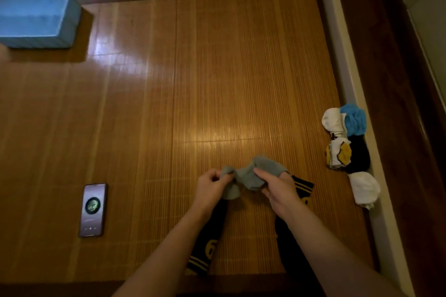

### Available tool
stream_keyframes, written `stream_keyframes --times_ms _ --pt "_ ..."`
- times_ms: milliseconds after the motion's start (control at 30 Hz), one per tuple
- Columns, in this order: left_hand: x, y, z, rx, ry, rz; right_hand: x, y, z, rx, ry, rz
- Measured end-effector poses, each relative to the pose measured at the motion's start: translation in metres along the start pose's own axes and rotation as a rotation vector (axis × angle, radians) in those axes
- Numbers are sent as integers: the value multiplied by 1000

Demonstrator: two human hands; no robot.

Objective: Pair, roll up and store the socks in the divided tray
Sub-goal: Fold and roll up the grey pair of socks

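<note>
Over the bamboo mat (169, 103), the left hand (211, 187) pinches 1 end of a grey sock (251, 177) with curled fingers; the right hand (278, 189) clamps its other end, above 2 black socks (207, 247).

Bunched grey sock (253, 176) pinched btwn left hand (212, 188) & right hand (280, 190), near front-centre of mat (169, 103). Flat beneath: left black sock (207, 248) & right black sock (303, 187), yellow stripes. Along right edge: white roll (333, 120), blue roll (354, 119), white-yellow roll (339, 154), black roll (359, 154), 2nd white roll (364, 188).
</note>
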State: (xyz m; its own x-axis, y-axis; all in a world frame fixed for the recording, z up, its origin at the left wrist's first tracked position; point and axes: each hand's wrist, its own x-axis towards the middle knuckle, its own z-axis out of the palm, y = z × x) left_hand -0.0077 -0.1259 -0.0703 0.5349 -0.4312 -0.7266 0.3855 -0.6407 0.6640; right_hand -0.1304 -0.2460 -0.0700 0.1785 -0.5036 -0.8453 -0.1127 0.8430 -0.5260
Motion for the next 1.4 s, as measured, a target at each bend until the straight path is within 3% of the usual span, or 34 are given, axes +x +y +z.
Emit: stream_keyframes --times_ms 133,233,367,533,700,800,1067,1200,1333,1400 --pt "-11 22 -9 -247 28 -84 -14 -16 23 107 -28 23" --pt "-16 40 -14 -500 -10 -151 -24 -30 33 220 -196 23" --pt "-25 67 -7 -615 -98 -79 -42 -37 44 -80 -213 -169" --pt "-43 90 1 -576 -240 33 -62 -47 47 -246 -126 -334" --pt "-66 108 0 -560 -137 83 -89 -71 42 -79 -233 -165" --pt "-87 127 -4 -613 -136 76 -109 -90 35 -114 -256 -109" --pt "-157 181 -10 -600 -215 124 -174 -146 33 -151 -241 -311" --pt "-176 198 -13 -586 -173 161 -198 -165 36 -214 -270 -288" --pt "-186 210 -16 -623 -152 186 -216 -175 25 -332 -106 -261" --pt "-188 215 -17 -617 -154 206 -218 -175 20 -549 -5 -437"
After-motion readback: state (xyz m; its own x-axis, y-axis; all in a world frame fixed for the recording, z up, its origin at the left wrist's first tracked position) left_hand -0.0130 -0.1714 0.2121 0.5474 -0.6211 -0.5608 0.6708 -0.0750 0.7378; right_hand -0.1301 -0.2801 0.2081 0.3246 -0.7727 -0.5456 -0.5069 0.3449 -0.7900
